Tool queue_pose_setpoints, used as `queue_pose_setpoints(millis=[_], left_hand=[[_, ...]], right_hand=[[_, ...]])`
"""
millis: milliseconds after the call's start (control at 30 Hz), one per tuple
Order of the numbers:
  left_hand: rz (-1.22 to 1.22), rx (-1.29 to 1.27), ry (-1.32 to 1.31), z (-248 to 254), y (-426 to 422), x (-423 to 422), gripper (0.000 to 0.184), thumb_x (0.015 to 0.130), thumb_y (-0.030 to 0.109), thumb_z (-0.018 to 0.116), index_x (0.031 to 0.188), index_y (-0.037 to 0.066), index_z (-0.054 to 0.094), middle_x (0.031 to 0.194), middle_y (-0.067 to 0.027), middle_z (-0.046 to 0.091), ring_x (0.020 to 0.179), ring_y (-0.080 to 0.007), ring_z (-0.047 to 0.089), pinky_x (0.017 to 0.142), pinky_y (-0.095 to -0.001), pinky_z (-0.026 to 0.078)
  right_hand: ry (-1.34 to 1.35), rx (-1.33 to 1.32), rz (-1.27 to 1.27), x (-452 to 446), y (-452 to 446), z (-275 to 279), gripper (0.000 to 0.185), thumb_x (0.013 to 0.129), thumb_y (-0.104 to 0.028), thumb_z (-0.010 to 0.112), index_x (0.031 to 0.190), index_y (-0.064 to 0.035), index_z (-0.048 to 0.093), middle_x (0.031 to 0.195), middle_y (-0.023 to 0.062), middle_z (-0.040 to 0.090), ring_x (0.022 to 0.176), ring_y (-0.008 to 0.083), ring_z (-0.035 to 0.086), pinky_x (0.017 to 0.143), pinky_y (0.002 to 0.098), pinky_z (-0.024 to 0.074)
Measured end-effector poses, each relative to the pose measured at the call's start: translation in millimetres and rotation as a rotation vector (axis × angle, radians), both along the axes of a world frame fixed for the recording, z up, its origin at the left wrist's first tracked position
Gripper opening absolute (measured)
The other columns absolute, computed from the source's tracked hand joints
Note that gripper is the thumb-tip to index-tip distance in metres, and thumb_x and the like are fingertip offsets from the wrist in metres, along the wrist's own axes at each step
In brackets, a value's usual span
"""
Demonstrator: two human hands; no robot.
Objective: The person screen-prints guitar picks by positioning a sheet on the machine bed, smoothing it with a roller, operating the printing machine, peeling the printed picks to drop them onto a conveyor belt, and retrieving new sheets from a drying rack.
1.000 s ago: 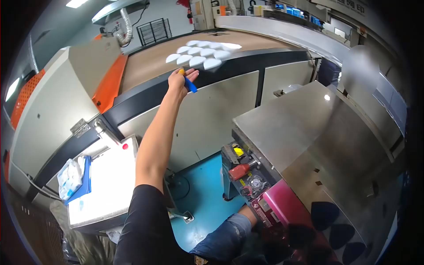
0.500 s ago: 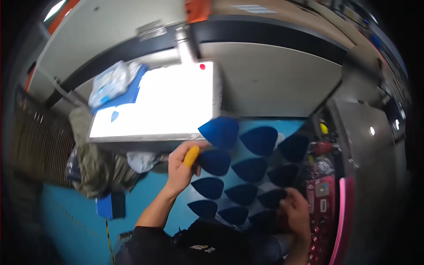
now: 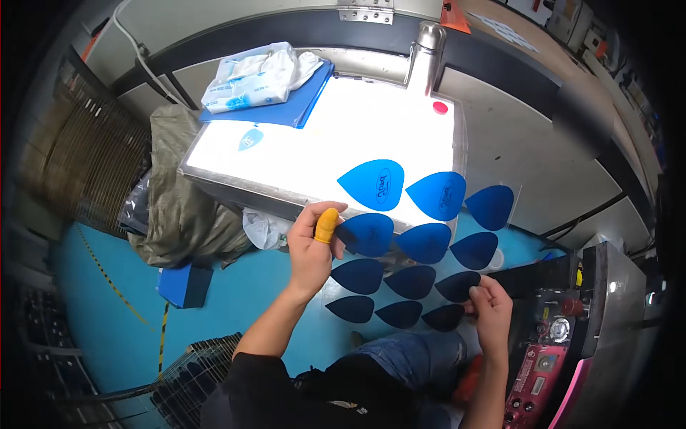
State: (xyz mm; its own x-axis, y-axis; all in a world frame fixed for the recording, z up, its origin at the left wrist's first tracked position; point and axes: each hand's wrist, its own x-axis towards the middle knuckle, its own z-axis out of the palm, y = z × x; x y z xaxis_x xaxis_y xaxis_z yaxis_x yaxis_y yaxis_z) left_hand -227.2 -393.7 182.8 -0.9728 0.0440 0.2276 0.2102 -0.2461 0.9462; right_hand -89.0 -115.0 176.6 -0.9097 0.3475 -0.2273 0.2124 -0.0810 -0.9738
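A clear sheet [image 3: 423, 243] printed with several rows of dark blue teardrop shapes hangs tilted between my hands. Its upper teardrops overlap the bright white top of a light box [image 3: 286, 168] and show an oval mark with lettering. At the sheet's left edge, my left hand [image 3: 311, 247] is closed on it, with a yellow finger cot [image 3: 326, 225] on the thumb. My right hand [image 3: 491, 311] pinches the right edge lower down. On the lit surface lies a single small blue teardrop piece [image 3: 250, 139], apart from both hands.
A pack of wipes [image 3: 250, 82] rests on a blue folder [image 3: 314, 93] at the light box's left end. Behind the box stands a steel flask [image 3: 427, 57]; a red disc [image 3: 440, 108] is near its corner. Wire racks [image 3: 189, 379] stand at left, a pink-and-black machine [image 3: 536, 386] at right.
The view has swung left, so the light box sits further right and sharper. The sheet is still in both hands, and its upper part now overlaps the lit surface more.
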Motion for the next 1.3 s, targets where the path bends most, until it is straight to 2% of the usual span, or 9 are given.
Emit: queue_pose_setpoints(millis=[400, 633, 733, 833, 900, 967, 1133, 1200, 1300], left_hand=[[-0.125, 0.022, -0.07, 14, 38, 13, 0.019, 0.097, 0.016, 0.047, 0.105, 0.001, 0.057, 0.079, -0.0041, 0.057, 0.045, -0.0059, 0.047, 0.041, -0.019, 0.034], [-0.476, -0.057, -0.277, 22, 124, 40, 0.019, 0.096, 0.019, 0.048, 0.1, 0.002, 0.057, 0.08, -0.0051, 0.055, 0.041, -0.0098, 0.047, 0.036, -0.021, 0.033], [-0.848, 0.016, -0.4, 21, 183, 75, 0.027, 0.096, 0.026, 0.048, 0.1, 0.001, 0.057, 0.079, -0.0036, 0.054, 0.04, -0.0099, 0.046, 0.033, -0.0205, 0.03], [-1.214, 0.039, -0.327, 7, 241, 110, 0.033, 0.098, 0.028, 0.044, 0.1, -0.003, 0.057, 0.073, -0.0115, 0.063, 0.04, -0.0086, 0.044, 0.038, -0.0194, 0.032], [-1.313, -0.104, -0.328, -11, 275, 138, 0.031, 0.098, 0.025, 0.045, 0.1, -0.003, 0.056, 0.071, -0.0151, 0.065, 0.04, -0.0079, 0.044, 0.042, -0.0195, 0.034], [-1.431, -0.302, -0.335, -30, 299, 171, 0.019, 0.096, 0.016, 0.047, 0.099, 0.0, 0.057, 0.073, -0.0106, 0.066, 0.044, -0.0064, 0.045, 0.043, -0.0192, 0.035], [-1.652, -0.709, 0.295, -145, 328, 234, 0.016, 0.087, 0.018, 0.056, 0.098, 0.007, 0.06, 0.072, -0.0127, 0.065, 0.06, -0.0183, 0.062, 0.052, -0.0333, 0.048], [-1.486, -0.885, 0.66, -177, 337, 243, 0.018, 0.083, 0.02, 0.059, 0.098, 0.01, 0.061, 0.073, -0.0152, 0.065, 0.064, -0.0257, 0.064, 0.057, -0.0394, 0.05], [-1.313, -1.059, 0.873, -201, 344, 254, 0.02, 0.081, 0.023, 0.06, 0.098, 0.013, 0.062, 0.074, -0.0169, 0.065, 0.066, -0.0325, 0.064, 0.059, -0.0443, 0.05]], right_hand=[[-0.022, 0.005, -0.084, 40, 29, 11, 0.02, 0.088, -0.003, 0.057, 0.107, 0.0016, 0.06, 0.082, 0.0022, 0.063, 0.069, 0.0087, 0.059, 0.061, 0.0218, 0.0467], [-0.088, -0.281, -0.078, 196, 54, 35, 0.038, 0.086, -0.001, 0.058, 0.122, -0.0024, 0.047, 0.095, 0.0022, 0.06, 0.076, 0.008, 0.057, 0.063, 0.0238, 0.0468], [-0.17, -0.134, -0.316, 257, 34, 97, 0.045, 0.087, 0.001, 0.056, 0.129, -0.0023, 0.042, 0.086, 0.0014, 0.058, 0.077, 0.0094, 0.059, 0.068, 0.0256, 0.0494], [0.081, -0.238, -0.711, 370, 28, 87, 0.039, 0.085, 0.003, 0.058, 0.121, 0.0014, 0.045, 0.089, 0.0063, 0.057, 0.079, 0.0145, 0.061, 0.065, 0.0296, 0.0556], [0.251, -0.189, -1.012, 427, 36, 108, 0.04, 0.079, 0.008, 0.058, 0.115, 0.0003, 0.044, 0.083, 0.0054, 0.05, 0.068, 0.0189, 0.059, 0.056, 0.0369, 0.0589], [0.27, -0.042, -1.294, 460, 60, 133, 0.044, 0.078, 0.007, 0.056, 0.119, -0.0012, 0.044, 0.069, 0.0026, 0.049, 0.054, 0.0119, 0.053, 0.045, 0.0281, 0.0541], [0.03, 0.08, -1.347, 536, 158, 141, 0.048, 0.081, 0.005, 0.049, 0.128, 0.0002, 0.041, 0.076, 0.0011, 0.051, 0.054, 0.0094, 0.052, 0.049, 0.0236, 0.045], [0.096, 0.024, -1.339, 558, 201, 124, 0.045, 0.083, 0.006, 0.046, 0.128, -0.0031, 0.043, 0.099, 0.009, 0.058, 0.073, 0.0164, 0.064, 0.058, 0.0263, 0.0521], [0.192, 0.041, -1.219, 555, 246, 115, 0.044, 0.084, 0.006, 0.045, 0.127, -0.0047, 0.042, 0.102, 0.0109, 0.059, 0.083, 0.0203, 0.066, 0.067, 0.0302, 0.0564]])
